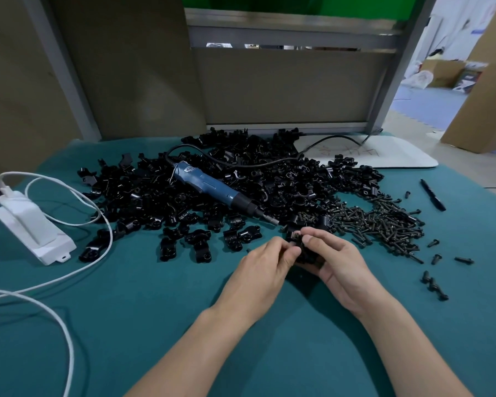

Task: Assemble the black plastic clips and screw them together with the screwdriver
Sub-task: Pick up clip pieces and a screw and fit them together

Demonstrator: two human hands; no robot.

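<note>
Bare forearms lie over the matte teal cloth of the surface [155, 310]. Left grip [265, 260] and right grip [337, 260] meet just in front of the heap. Both have fingers curled round one small black plastic clip [304, 252], glossy and knobbly, mostly hidden between them. Behind, the pile of clips [143, 196] spreads wide: shiny curved saddle shapes with round eyes. Across it rests the screwdriver [212, 186], with a smooth blue barrel, black nose, metal tip and trailing black cord. To its right lies a heap of dark, slender screws [384, 224].
</note>
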